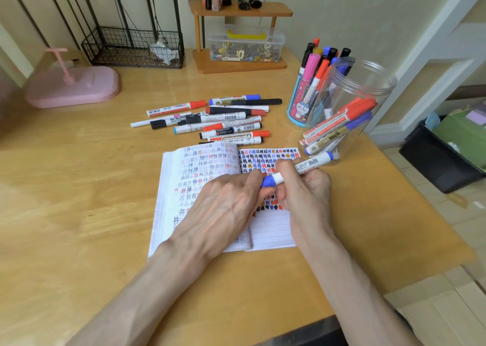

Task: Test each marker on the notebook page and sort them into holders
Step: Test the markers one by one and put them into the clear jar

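Right hand (302, 198) curled round white marker (310, 163) barrel, left hand (223, 209) pinching its blue cap (267, 181), above open scribbled notebook (273, 230)

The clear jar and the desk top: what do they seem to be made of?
The clear jar is probably transparent plastic, maybe glass; markers show through its glossy wall. The desk top looks like light wood or wood-look veneer; grain lines show, with a soft sheen.

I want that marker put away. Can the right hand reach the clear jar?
Probably yes: the clear jar stands just beyond the right hand with nothing between them. It holds the blue marker.
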### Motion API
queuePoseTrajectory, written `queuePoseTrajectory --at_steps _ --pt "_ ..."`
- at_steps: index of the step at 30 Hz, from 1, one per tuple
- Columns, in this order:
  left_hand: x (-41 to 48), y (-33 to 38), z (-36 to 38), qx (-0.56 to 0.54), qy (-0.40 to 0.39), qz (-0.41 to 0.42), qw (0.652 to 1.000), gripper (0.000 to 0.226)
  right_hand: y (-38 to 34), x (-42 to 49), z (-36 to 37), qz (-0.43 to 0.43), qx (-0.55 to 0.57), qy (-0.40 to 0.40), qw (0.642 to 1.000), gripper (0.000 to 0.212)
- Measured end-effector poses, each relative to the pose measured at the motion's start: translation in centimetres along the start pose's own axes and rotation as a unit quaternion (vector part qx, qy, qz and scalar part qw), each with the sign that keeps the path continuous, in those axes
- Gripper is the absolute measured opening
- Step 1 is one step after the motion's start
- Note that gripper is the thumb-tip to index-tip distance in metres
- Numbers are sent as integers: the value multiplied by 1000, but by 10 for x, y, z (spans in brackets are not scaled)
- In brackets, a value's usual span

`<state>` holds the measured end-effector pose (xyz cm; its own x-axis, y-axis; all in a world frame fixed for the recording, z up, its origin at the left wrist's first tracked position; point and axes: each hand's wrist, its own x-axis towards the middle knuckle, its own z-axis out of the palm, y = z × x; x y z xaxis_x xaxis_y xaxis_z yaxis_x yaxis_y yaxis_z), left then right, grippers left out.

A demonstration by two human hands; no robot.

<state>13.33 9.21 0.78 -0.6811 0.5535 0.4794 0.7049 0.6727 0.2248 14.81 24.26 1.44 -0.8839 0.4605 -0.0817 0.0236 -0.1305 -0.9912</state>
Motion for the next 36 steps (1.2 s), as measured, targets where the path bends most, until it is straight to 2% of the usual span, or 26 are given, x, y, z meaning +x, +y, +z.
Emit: queuePoseTrajectory --at_steps 5,11,13,15,16,17,19,22,27,32,36 --pt "-2 -3 5 -5 -6 4 1000 36 -1 -1 0 7 2 3 1000 50" --pt "-3 -3 3 -97 -58 -1 994 40 0 -4 0 -4 -13 -25 1000 46" --pt "-9 -22 -8 -145 -81 -47 985 40 -8 13 -20 21 21 75 997 31" --pt "-15 -57 -23 -169 -39 -121 977 40 -22 42 -58 25 99 188 977 24" --pt "-15 -72 -29 -163 -8 -141 976 40 -27 50 -70 17 115 202 972 26" --pt "-12 -78 -31 -158 5 -144 977 41 -28 53 -75 7 112 189 975 27" --pt "-3 -64 -22 -143 -22 -107 984 40 -19 45 -60 4 56 127 990 28" --pt "-1 -37 -7 -116 -70 -59 989 39 -9 31 -38 -9 -1 49 999 17" --pt "-3 -45 -8 -108 -64 -51 991 36 -11 30 -38 -21 -24 -4 999 15" --pt "-6 -43 -5 -104 -83 -39 990 39 -14 21 -33 -14 -59 -57 997 29" --pt "-7 -42 -4 -98 -78 -35 991 37 -19 14 -33 -42 -80 -75 993 40"
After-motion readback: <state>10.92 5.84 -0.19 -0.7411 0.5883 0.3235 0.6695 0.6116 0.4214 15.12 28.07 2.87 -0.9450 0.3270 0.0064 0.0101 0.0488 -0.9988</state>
